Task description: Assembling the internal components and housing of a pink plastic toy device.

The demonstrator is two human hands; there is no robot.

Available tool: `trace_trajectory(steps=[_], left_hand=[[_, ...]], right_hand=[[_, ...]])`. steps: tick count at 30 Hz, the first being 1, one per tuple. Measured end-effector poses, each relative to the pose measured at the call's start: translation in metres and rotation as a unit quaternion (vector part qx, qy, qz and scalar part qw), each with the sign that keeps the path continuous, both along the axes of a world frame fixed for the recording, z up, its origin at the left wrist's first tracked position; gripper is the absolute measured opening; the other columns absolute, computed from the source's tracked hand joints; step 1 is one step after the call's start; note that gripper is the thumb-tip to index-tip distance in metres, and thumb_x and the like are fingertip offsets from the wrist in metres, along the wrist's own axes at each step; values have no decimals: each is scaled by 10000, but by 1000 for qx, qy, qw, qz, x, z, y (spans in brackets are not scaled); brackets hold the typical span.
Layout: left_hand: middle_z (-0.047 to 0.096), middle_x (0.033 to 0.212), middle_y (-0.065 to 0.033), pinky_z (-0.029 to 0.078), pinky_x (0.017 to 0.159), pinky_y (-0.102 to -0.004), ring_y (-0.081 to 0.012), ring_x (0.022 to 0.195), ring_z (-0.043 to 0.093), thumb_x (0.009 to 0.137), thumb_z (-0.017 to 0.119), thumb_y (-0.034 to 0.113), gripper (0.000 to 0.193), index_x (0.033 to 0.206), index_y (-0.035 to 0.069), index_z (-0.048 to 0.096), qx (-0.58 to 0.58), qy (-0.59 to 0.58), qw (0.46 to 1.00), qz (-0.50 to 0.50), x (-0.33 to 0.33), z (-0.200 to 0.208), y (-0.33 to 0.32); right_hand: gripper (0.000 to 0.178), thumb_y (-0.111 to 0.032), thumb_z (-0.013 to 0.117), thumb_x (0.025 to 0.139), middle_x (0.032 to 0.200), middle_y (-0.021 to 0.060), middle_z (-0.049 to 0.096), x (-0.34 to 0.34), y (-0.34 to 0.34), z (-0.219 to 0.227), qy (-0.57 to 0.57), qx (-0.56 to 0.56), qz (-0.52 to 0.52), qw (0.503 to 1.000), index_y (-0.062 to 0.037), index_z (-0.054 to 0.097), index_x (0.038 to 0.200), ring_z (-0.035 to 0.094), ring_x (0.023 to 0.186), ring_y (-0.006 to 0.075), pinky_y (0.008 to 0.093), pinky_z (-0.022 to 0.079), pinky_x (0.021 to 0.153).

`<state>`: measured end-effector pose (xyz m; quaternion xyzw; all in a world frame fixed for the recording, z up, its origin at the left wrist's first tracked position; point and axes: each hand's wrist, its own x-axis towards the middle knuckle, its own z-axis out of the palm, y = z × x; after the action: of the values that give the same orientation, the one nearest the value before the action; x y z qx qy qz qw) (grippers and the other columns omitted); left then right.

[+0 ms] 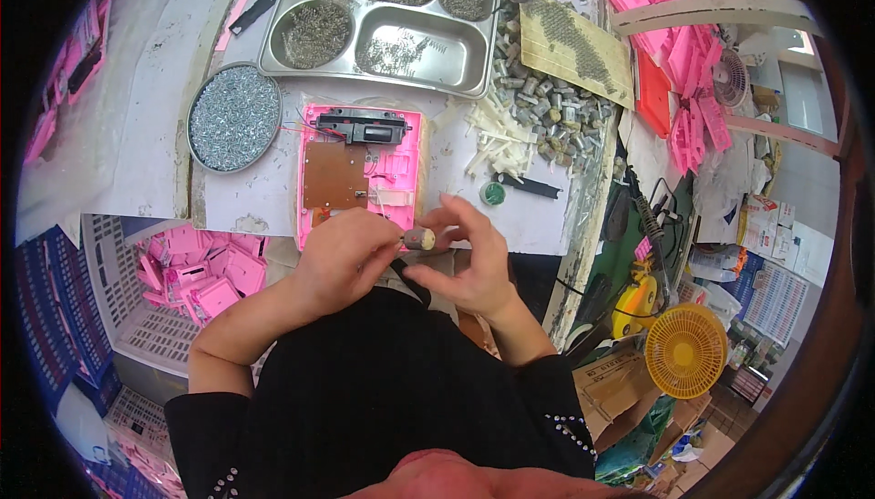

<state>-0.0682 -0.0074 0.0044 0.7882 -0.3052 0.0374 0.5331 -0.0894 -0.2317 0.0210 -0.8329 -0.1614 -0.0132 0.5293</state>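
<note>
Between the thumb and fingertips of my left hand (346, 255) is a small cylindrical metal motor (420, 239) with a yellowish end, held at the near edge of a pink plastic housing (409, 180). My right hand (472, 267) is just right of the motor, its thumb and fingers apart around the yellowish end; whether a fingertip touches it I cannot tell. The housing lies open, with a brown board (335, 175), a black plastic part (363, 126) across its far end and thin wires. Its near left corner is hidden behind my left hand.
Beyond stands a steel compartment tray (428, 84) with small metal parts; a round dish (194, 125) of screws is left of the housing. To the right are piled motors (554, 121), white plastic pieces (501, 139), and a green-filled pot (492, 193). A crate (150, 353) holds pink parts.
</note>
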Motion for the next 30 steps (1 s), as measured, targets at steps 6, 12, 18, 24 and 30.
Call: trace_trajectory(steps=[6, 12, 18, 24, 30], left_hand=[[723, 987, -139, 579, 743, -373, -294, 872, 720, 798, 792, -66, 278, 1019, 26, 650, -91, 13, 996, -15, -1, -3, 2], [723, 977, -131, 574, 786, -361, -272, 894, 721, 818, 766, -78, 251, 1010, 29, 645, -134, 112, 984, -12, -5, -2, 5], [703, 1083, -154, 561, 826, -369, -278, 964, 695, 835, 750, -64, 221, 993, 29, 627, -153, 149, 977, -25, -5, -9, 9], [671, 1176, -188, 558, 806, -359, -289, 975, 686, 817, 763, -73, 203, 978, 8, 669, -92, 85, 990, 65, -9, -7, 10], [657, 1208, -200, 558, 753, -333, -274, 961, 682, 786, 781, -81, 271, 1028, 5, 693, -44, -9, 997, 62, 3, -5, 19]], right_hand=[[436, -43, 912, 700, 895, 117, 699, 14, 0, 7, -117, -3, 78, 990, -14, 694, 1077, 675, 741, 244, 322, 525, 617], [445, -10, 913, 674, 913, 116, 704, 16, 5, 4, -167, 29, 96, 981, -25, 702, 1065, 675, 752, 263, 327, 531, 621], [445, -5, 906, 672, 942, 112, 701, 18, 10, 3, -187, 24, 107, 976, -37, 715, 1073, 676, 768, 266, 342, 549, 641], [421, 2, 887, 693, 960, 118, 702, 25, 10, -1, -185, 9, 107, 977, -47, 719, 1076, 681, 780, 273, 345, 554, 647], [386, -13, 849, 741, 973, 121, 688, 30, 9, -11, -179, 10, 90, 980, -47, 711, 1100, 673, 809, 307, 379, 561, 683]])
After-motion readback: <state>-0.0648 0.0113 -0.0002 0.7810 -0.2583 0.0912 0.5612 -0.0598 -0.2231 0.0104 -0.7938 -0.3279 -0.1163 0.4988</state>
